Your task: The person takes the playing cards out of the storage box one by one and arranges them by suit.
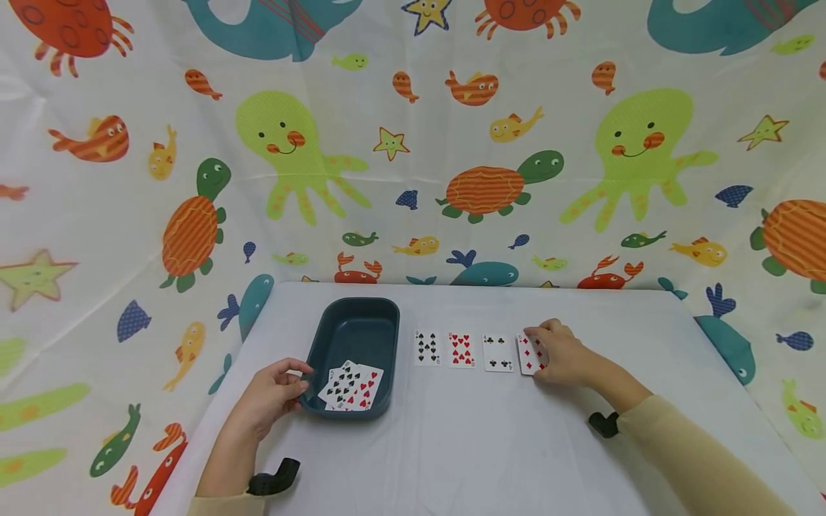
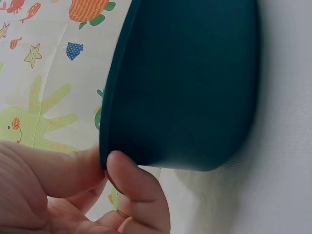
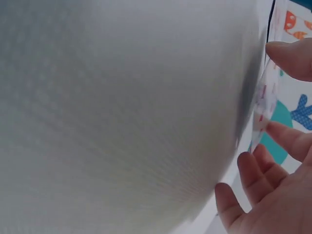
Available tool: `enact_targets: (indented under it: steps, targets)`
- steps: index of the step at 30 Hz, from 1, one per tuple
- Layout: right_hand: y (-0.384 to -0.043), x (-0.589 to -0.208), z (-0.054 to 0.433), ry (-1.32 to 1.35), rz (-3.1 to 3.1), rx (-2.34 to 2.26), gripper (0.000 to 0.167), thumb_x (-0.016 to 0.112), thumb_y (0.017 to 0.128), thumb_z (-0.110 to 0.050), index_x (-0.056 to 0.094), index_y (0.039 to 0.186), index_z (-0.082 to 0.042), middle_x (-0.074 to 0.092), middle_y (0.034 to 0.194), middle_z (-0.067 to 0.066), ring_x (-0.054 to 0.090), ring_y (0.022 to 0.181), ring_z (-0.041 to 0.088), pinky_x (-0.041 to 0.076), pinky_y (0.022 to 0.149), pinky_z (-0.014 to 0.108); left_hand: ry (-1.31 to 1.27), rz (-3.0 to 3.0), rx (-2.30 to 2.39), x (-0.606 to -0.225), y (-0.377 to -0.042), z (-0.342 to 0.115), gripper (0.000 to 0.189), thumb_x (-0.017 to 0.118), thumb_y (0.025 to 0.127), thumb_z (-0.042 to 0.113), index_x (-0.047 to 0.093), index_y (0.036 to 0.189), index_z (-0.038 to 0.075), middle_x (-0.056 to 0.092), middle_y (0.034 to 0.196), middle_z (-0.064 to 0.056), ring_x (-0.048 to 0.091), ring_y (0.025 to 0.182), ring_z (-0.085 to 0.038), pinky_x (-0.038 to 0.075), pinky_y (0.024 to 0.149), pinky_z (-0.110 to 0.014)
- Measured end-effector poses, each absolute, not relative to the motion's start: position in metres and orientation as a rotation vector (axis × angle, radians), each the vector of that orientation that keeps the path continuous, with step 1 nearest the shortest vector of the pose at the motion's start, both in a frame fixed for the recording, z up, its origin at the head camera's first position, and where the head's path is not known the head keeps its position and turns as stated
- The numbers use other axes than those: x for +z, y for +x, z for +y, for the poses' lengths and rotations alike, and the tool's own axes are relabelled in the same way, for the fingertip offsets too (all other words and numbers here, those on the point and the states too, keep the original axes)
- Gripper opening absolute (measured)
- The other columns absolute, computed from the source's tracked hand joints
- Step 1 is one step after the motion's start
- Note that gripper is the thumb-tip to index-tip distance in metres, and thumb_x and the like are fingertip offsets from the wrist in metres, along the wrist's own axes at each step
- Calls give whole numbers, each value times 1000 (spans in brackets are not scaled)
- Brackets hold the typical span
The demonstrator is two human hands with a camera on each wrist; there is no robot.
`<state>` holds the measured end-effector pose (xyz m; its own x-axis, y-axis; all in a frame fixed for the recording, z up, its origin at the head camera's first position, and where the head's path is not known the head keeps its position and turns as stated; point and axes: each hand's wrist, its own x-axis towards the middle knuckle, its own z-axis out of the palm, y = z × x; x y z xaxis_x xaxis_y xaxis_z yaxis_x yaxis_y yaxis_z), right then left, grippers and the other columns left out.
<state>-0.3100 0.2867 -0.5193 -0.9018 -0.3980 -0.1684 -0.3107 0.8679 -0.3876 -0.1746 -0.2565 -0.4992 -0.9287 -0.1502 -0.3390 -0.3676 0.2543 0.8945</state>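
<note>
My left hand pinches the left rim of a dark teal plastic tray, thumb and finger on its edge in the left wrist view. Several playing cards, spades and hearts on top, lie overlapping and face up inside its near end. To the tray's right, a spades card, a hearts card and a clubs card lie face up in a row. At the row's right end my right hand holds a diamonds card by its edges, slightly tilted, its right part hidden by the fingers.
A white cloth covers the table, whose back edge meets a curtain printed with sea animals. Dark wrist-camera mounts stick out near both sleeves.
</note>
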Motion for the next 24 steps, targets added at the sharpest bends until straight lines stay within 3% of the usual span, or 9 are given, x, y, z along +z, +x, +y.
enact_targets:
  steps: [7,24]
  targets:
    - [-311,-517,286,-551,2794,-467,86,90,80,-27,53,156,-12,50,146,21,50,126,37,50,102,61,-492,2333,1746,-500,-175,-257,31,65,104,5,62,134,-1,64,94,-8,60,79,-21,60,71,-27]
    - [-310,-508,278,-565,2797,-588,91,91,82,-29,48,161,-17,45,156,22,44,139,44,50,108,68,-491,2326,1748,-498,-174,-257,31,64,105,4,62,135,-1,64,94,-9,60,79,-22,59,71,-28]
